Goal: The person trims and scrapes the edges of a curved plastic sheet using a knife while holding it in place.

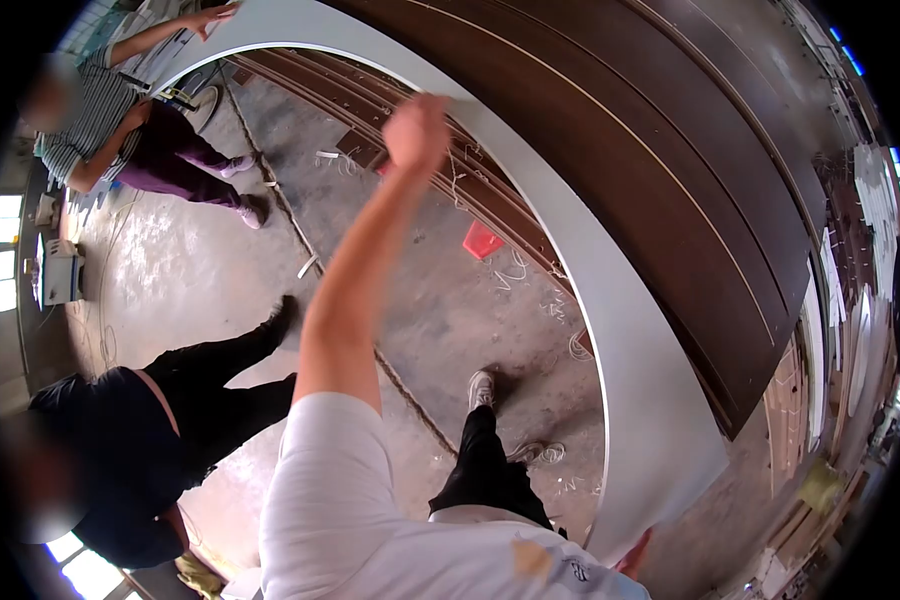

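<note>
A long white panel [610, 300] curves from the top left to the lower right in the fisheye view. My left hand [418, 135] is at its inner edge, with the arm stretched forward. The fingers look curled into a fist but are blurred, so anything inside them is hidden. Low on the right, my right hand [634, 556] shows only in part, its fingers closed round the near end of the panel. At the far end, another person's hand [208, 18] rests on the same panel.
Dark brown boards [610, 130] lie beyond the panel, with brown strips [500, 200] beneath it. A red plastic piece [482, 240] and scraps are on the concrete floor [410, 300]. A striped-shirt person [110, 110] stands upper left; a dark-clothed person [120, 450] is lower left.
</note>
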A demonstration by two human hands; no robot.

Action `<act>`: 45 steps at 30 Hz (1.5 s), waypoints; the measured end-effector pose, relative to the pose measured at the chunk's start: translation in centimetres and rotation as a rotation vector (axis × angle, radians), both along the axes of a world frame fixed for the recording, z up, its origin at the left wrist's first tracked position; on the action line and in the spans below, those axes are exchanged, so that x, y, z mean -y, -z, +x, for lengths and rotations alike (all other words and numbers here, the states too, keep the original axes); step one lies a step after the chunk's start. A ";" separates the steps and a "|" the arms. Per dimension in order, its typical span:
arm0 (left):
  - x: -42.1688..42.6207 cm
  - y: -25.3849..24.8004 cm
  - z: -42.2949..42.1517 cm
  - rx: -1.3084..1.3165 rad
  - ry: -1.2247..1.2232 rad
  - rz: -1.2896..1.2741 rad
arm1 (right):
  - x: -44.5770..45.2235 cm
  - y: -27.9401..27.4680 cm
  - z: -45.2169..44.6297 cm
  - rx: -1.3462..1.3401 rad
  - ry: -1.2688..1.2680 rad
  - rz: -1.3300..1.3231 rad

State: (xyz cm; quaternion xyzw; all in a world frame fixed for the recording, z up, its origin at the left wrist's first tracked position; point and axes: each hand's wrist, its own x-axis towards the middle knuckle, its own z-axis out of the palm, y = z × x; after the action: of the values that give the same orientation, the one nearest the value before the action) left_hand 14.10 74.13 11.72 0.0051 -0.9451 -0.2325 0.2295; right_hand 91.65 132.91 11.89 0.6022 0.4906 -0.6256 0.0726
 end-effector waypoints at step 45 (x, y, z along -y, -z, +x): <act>-24.7 1.5 31.0 -0.008 0.493 0.227 | -0.6 -2.7 -2.8 -0.143 0.027 0.065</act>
State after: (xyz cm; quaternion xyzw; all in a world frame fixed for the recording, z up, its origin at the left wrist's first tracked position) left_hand 45.12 98.87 10.20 -0.2003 -0.8849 -0.3857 0.1677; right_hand 88.83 133.55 14.63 0.5648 0.5062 -0.6517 0.0094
